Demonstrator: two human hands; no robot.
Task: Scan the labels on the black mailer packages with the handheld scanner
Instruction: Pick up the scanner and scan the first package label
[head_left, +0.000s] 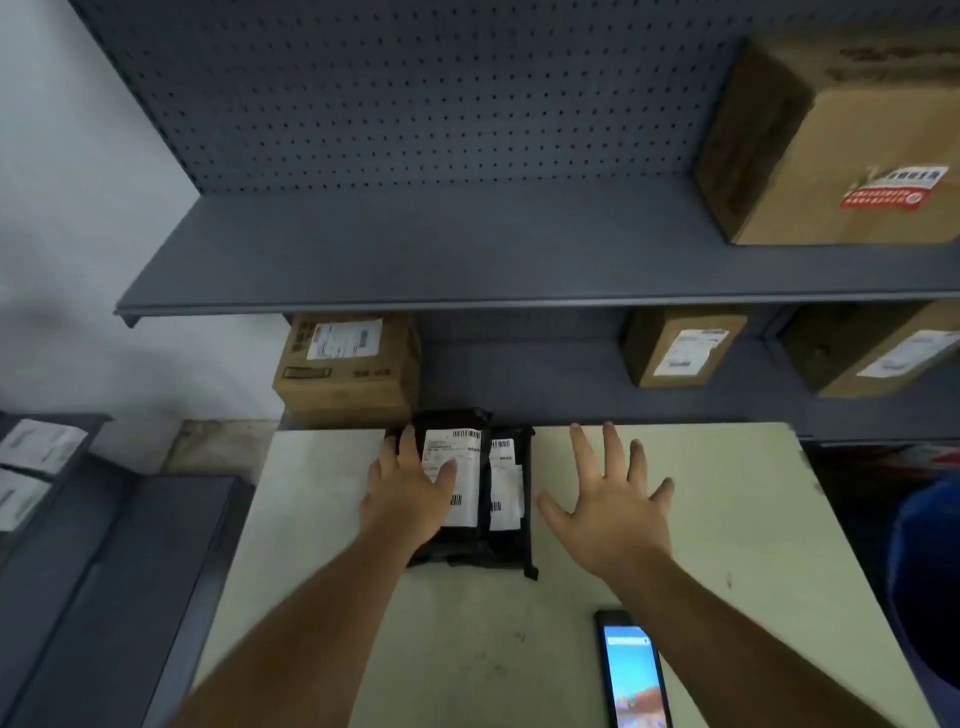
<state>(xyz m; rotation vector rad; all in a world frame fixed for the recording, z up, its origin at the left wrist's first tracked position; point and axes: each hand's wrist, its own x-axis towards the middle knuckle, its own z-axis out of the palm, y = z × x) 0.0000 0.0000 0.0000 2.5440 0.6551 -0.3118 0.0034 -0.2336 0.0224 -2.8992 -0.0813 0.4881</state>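
The left hand (410, 488) lies flat on the left black mailer (451, 483), fingers spread over its white label (453, 478), pressing rather than gripping. The right hand (608, 499) hovers open above the pale table (727, 519), fingers splayed, holding nothing. A second black mailer (511, 493) lies just beside the first, touching it. Both run lengthwise away from the person, toward the shelving, labels facing up. The handheld scanner (631, 670) rests on the table near the right forearm, screen lit, its long axis also pointing away. Cardboard boxes (348, 364) sit on the grey shelves (415, 260) behind.
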